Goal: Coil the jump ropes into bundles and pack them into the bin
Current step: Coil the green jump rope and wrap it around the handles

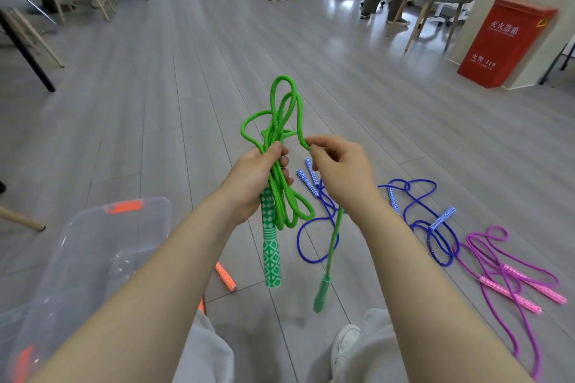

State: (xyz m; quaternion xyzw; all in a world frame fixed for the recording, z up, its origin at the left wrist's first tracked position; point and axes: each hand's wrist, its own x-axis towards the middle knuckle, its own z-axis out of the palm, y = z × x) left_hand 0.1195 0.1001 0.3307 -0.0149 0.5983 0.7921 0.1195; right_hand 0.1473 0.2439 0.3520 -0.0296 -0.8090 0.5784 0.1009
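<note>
My left hand (255, 180) is clenched around the folded loops of the green jump rope (281, 134), with one patterned green handle (271, 246) hanging straight below the fist and loops standing up above it. Just right of it, my right hand (339, 168) pinches a single green strand between thumb and fingertips, the second green handle (322, 294) dangling below that wrist. The clear bin (93, 246) sits below-left of my left hand; blue ropes (417, 221) and pink ropes (510, 274) lie on the floor (186, 87) below-right of my right hand.
</note>
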